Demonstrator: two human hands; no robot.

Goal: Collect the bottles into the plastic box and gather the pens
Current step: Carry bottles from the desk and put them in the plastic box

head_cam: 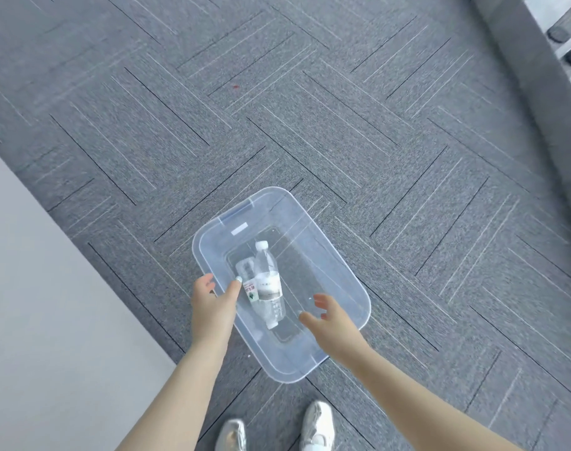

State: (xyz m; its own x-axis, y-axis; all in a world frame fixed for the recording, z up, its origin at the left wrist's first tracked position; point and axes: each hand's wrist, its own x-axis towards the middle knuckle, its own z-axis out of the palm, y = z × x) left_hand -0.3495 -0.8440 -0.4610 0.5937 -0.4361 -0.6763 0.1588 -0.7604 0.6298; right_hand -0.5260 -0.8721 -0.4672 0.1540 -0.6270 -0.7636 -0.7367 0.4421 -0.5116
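A clear plastic box (342, 281) is over the grey carpet, seen from above. Two clear water bottles lie inside it: one with a white cap (267, 275) pointing away from me and a second (248, 281) beside it with a white and red label. My left hand (214, 304) grips the box's left rim, thumb over the edge. My right hand (326, 320) hovers over the box's near right side with fingers spread, holding nothing. No pens are in view.
A white surface (33, 320) fills the lower left. At the top right a grey edge (522, 60) borders a white tabletop with two dark mesh holders (567, 26). My two shoes (316, 428) stand just below the box.
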